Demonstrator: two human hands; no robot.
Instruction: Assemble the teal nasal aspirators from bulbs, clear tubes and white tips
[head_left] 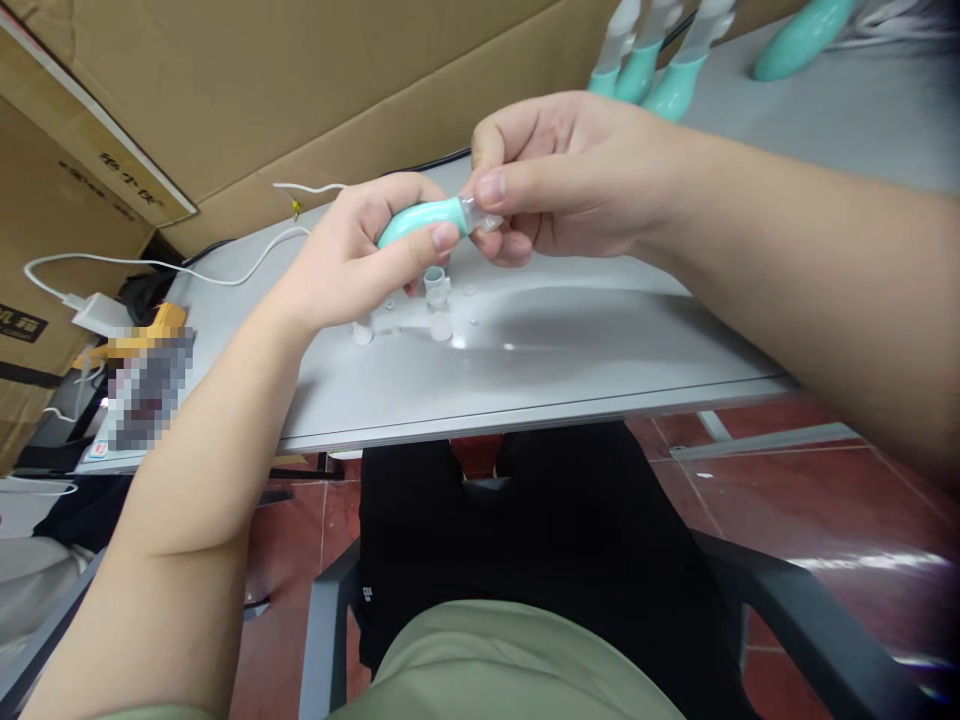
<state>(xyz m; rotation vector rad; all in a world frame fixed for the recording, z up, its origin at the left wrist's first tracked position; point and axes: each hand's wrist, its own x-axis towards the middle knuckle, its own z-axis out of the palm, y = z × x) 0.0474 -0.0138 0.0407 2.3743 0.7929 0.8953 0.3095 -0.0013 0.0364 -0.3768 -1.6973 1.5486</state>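
My left hand [367,245] is wrapped round a rounded turquoise body [424,218], with its thumb pressed along the near side. A short clear plastic tip [472,213] sits at the right end of that body. The thumb and fingers of my right hand [529,190] pinch this tip, partly hiding it. On the grey table below both hands stands a small clear plastic fitting [436,287]. Around it lie a white cap-like piece [363,331] and several tiny rings [470,291].
Several turquoise pieces with clear tops [679,75] stand at the back right, beside a lone turquoise body [802,40]. Cardboard [300,80] walls the table's far side. At left are a white cable [247,280], a charger plug [101,312] and a yellow object [161,325].
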